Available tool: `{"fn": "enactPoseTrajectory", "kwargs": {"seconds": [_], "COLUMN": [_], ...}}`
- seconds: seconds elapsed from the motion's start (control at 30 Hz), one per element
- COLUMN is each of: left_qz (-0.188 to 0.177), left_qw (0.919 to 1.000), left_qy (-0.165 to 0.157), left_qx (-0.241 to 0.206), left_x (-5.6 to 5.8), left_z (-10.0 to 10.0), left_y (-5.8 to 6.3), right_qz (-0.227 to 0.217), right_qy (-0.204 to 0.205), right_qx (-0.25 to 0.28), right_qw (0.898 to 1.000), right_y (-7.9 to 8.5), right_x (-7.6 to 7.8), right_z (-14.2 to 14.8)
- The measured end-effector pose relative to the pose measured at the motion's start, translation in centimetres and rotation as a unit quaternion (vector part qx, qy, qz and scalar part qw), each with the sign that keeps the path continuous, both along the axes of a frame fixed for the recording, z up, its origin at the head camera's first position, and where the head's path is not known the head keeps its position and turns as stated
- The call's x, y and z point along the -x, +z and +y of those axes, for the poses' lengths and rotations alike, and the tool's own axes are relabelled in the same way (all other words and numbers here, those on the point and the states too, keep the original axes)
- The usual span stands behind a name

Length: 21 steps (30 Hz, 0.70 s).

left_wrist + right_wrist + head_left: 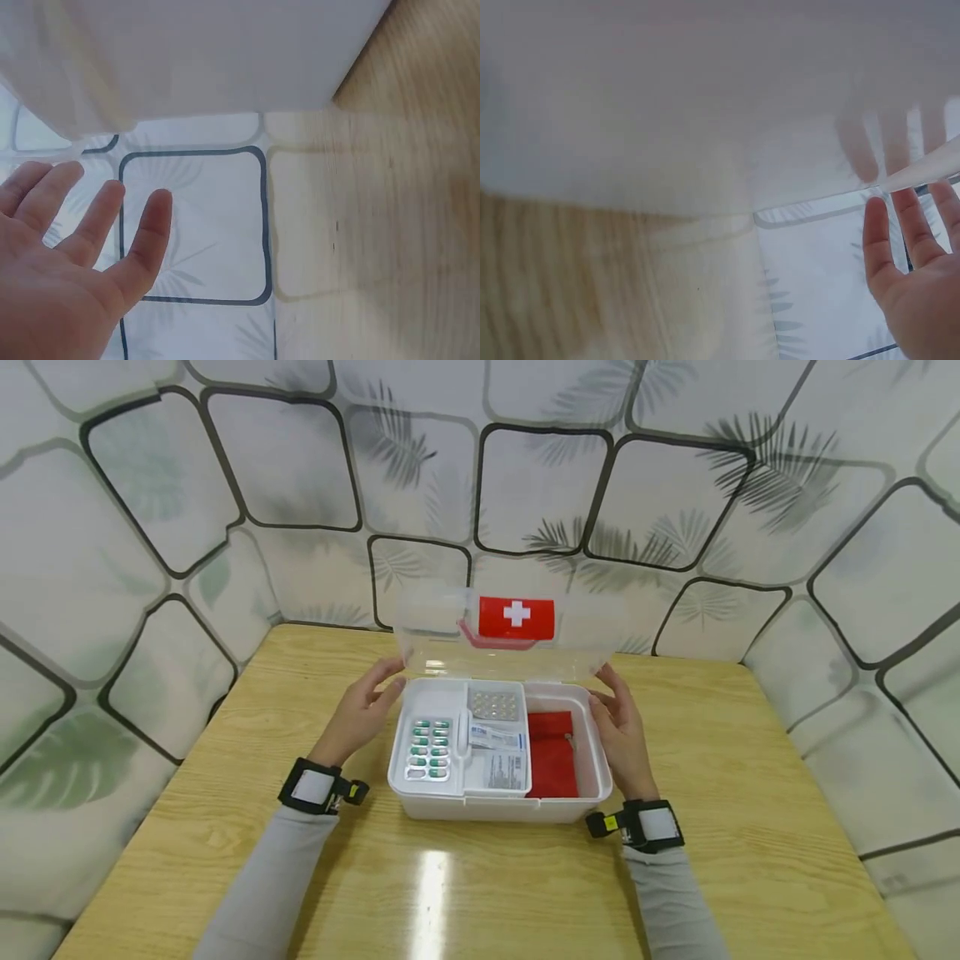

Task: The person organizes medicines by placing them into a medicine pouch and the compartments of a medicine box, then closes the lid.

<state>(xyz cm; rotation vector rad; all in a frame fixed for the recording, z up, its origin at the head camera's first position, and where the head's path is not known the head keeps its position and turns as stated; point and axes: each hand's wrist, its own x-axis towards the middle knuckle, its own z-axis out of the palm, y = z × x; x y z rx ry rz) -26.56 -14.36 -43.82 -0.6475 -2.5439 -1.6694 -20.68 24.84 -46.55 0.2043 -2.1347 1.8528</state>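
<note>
A white first-aid box (495, 810) stands on the table with its clear lid (438, 652) tipped up at the back, a red label with a white cross (517, 618) on it. At the lid's left rear corner is my left hand (363, 714), fingers loosely spread. My right hand (621, 739) lies along the right side, its fingers near the lid's right corner. Inside, a white tray holds a green-and-white capsule blister pack (429, 749), a round-pill blister (495, 705) and small packets (497, 737). A red zip pouch (551, 764) lies right of the tray.
The wooden table (750, 827) extends on both sides of the box and in front of it. Behind it rises a patterned wall covering (420, 485) with dark outlines and leaf prints. Each wrist wears a black strap with a small camera.
</note>
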Motion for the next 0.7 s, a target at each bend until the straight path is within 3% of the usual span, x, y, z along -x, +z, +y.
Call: {"fn": "enactPoseTrajectory", "kwargs": {"seconds": [0.23,0.37,0.47,0.57,0.7], "left_qz": [-0.007,0.005,0.029,0.066,0.058], "left_qw": [0.9997,0.9992,0.9972,0.9941,0.995], "left_qy": [-0.013,-0.035,-0.068,-0.085,-0.08], "left_qx": [0.02,0.017,-0.011,-0.012,0.012], "left_x": [-2.2,-3.4,-3.9,-4.2,-5.1], "left_z": [-0.3,0.0,0.3,0.2,-0.6], "left_y": [-0.1,-0.4,-0.9,-1.4,-2.5], "right_qz": [0.046,0.051,0.059,0.097,0.126], "right_qy": [-0.048,-0.093,-0.125,-0.124,-0.092], "right_qx": [0.024,0.043,0.055,0.061,0.102], "right_qw": [0.998,0.993,0.989,0.986,0.983], "right_y": [-0.6,-0.7,-0.8,-1.0,-1.2], "right_x": [-0.1,-0.6,-0.8,-0.6,-0.6], "right_z": [-0.4,-0.7,-0.8,-0.9,-0.9]}}
